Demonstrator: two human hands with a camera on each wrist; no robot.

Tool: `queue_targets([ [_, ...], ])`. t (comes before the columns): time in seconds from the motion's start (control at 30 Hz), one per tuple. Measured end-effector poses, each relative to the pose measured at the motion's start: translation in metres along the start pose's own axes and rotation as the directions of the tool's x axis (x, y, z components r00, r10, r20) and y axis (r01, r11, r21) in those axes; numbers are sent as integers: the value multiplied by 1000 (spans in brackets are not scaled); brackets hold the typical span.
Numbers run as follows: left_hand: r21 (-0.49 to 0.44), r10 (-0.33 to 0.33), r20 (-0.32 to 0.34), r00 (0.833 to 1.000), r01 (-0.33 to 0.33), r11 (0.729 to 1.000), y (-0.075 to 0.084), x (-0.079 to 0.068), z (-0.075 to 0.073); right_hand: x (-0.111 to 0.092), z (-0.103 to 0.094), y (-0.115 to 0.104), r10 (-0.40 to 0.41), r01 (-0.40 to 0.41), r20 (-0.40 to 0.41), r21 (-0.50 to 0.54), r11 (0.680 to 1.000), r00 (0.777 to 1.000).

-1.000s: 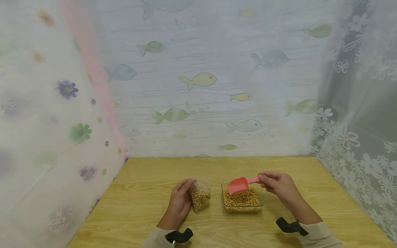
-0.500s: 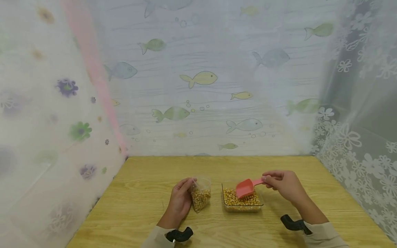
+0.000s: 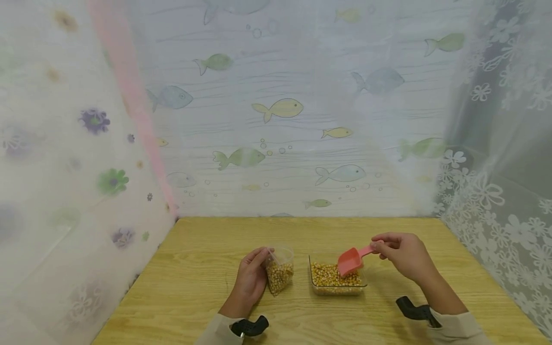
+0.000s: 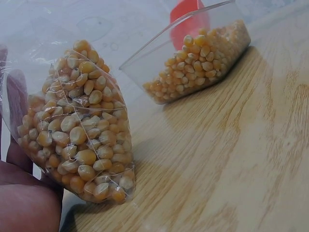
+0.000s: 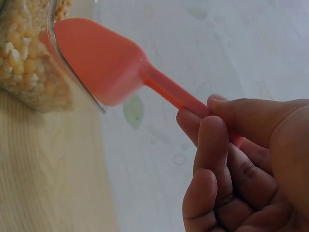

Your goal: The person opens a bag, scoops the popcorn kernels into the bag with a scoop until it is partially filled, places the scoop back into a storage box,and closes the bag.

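Observation:
My left hand holds a clear plastic bag by its upper edge. Corn kernels fill the lower part of that bag. To its right stands a clear rectangular container of yellow corn kernels. My right hand pinches the handle of a pink scoop between thumb and fingers. The scoop's blade tilts down to the left, its tip at the kernels on the container's right side. In the right wrist view, the scoop reaches over the container's rim, and its tip shows through the wall.
Both hands work over a wood-grain table. A sheet with printed fish hangs behind it, with flower-patterned sheets at left and right. Black wrist mounts sit at both cuffs.
My right hand has moved right with the scoop, from over the container's left-middle part to its right side. The scoop now tilts more steeply downward. The left hand and bag have stayed in place.

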State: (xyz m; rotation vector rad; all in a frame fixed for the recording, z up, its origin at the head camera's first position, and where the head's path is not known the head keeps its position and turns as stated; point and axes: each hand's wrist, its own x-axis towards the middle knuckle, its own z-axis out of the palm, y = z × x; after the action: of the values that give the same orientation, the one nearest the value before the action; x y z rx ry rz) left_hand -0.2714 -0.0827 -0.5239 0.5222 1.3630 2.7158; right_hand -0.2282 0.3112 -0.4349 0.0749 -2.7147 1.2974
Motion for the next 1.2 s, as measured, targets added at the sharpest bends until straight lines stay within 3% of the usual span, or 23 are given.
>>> queue_targets([
  [0.2, -3, -5, -3, 1000, 5, 1000, -1, 0, 0, 0, 4, -2, -51, 51, 10, -31, 998, 999],
  [0.43, 9, -3, 2, 1000, 3, 1000, -1, 1, -1, 4, 17, 7, -49, 47, 56, 35, 998, 997],
  [0.77, 13, -13, -12, 1000, 14, 1000, 0, 1, 0, 7, 28, 15, 35, -54, 102, 187, 981, 994],
  [1.2, 6, -15, 1, 1000, 15, 1000, 1, 1, -1, 11, 36, 26, 113, -153, 136, 341, 927, 984],
])
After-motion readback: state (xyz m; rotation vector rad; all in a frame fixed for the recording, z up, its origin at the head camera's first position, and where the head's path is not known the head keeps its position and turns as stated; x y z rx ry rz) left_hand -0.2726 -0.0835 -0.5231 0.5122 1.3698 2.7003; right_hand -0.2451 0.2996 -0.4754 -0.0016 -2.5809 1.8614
